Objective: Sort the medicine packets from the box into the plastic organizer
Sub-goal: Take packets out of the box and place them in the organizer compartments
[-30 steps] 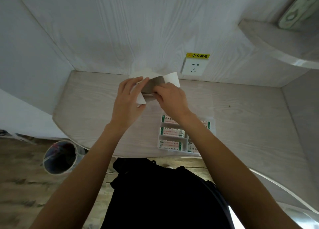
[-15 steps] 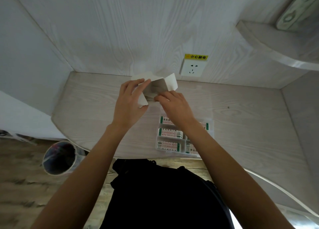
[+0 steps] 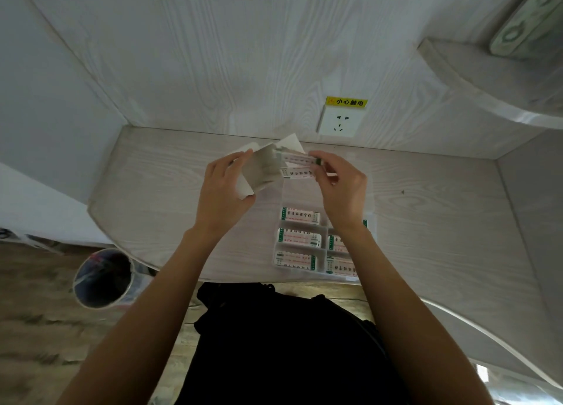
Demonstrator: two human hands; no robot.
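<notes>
My left hand [image 3: 224, 191] grips a small white cardboard box [image 3: 264, 168] with open flaps, held above the desk. My right hand [image 3: 341, 188] pinches white medicine packets [image 3: 300, 166] with green ends and red print, drawn partly out of the box's open right side. Below the hands, a clear plastic organizer [image 3: 324, 230] lies near the desk's front edge. Its compartments hold several similar packets [image 3: 300, 240]; my right wrist covers part of the right column.
A pale wood-grain desk [image 3: 158, 191] sits in a panelled alcove with a wall socket [image 3: 340, 121] and yellow warning label behind. A shelf [image 3: 487, 81] juts out at upper right. A bin [image 3: 103, 278] stands on the floor at left. Dark clothing fills the bottom centre.
My right hand has moved right, pulling packets out of the box. My left hand has turned the box so its opening faces right. The organizer has not moved.
</notes>
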